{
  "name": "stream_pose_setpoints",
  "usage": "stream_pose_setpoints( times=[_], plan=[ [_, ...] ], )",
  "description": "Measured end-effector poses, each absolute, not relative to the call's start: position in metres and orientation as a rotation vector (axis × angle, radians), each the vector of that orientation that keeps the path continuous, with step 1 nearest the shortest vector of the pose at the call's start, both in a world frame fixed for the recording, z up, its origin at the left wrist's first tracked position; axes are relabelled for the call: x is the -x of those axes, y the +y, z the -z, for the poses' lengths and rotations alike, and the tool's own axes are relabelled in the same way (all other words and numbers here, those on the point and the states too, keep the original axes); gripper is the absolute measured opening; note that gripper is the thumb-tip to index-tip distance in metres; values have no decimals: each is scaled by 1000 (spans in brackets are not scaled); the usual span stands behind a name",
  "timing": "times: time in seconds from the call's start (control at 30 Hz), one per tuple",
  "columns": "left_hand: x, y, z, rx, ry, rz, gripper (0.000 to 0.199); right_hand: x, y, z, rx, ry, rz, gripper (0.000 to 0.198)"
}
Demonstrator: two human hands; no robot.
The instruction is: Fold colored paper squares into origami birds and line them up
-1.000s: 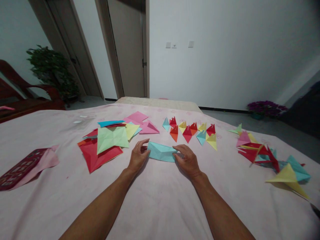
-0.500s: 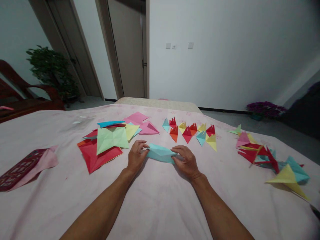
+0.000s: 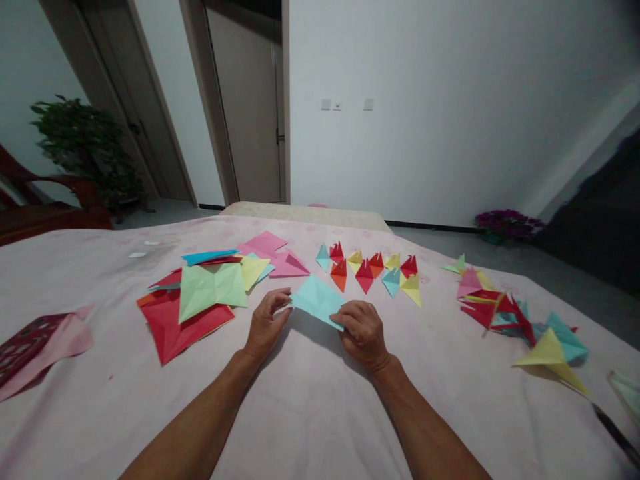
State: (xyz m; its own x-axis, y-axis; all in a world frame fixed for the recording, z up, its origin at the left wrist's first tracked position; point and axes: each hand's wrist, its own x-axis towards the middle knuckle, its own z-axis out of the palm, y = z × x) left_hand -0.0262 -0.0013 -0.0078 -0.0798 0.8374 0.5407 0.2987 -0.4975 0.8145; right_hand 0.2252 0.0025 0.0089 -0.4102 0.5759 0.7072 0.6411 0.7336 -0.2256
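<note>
A creased light-blue sheet of origami paper (image 3: 318, 299) is held up just above the cloth, tilted so its face shows. My left hand (image 3: 269, 321) pinches its left corner between thumb and fingers. At the lower right corner, my right hand (image 3: 364, 333) grips the paper with curled fingers. Beyond the sheet, small folded paper cranes (image 3: 366, 273) in red, yellow, orange and blue stand in two rows. To the left of my left hand lies a pile of creased sheets, with a light-green sheet (image 3: 213, 291) over a red sheet (image 3: 180, 333).
Pink folded papers (image 3: 290, 264) lie behind the pile. At the right is a heap of larger folded pieces, among them a yellow one (image 3: 550, 353). A dark red patterned packet (image 3: 30, 343) rests at far left on the pale pink tablecloth (image 3: 300, 427).
The light-blue paper has turned from a narrow, edge-on strip to a wider face with its top point raised. My right hand's fingers have curled in more. The whole view has shifted slightly.
</note>
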Motion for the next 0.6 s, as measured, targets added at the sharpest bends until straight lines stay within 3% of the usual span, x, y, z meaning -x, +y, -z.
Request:
stream_pose_setpoints(
  times=[0.13, 0.3, 0.6],
  plan=[
    [25, -10, 1, -2156, 1470, -1450, 34, -221, -1, -11, 902, -2186, 222, 29],
    [15, -19, 4, -2427, 1444, -1210, 27, -215, -4, -8, 814, -2224, 212, 26],
    [12, -19, 8, -2291, 1240, -1178, 39, -208, -11, -9, 742, -2393, 105, 13]
  ],
)
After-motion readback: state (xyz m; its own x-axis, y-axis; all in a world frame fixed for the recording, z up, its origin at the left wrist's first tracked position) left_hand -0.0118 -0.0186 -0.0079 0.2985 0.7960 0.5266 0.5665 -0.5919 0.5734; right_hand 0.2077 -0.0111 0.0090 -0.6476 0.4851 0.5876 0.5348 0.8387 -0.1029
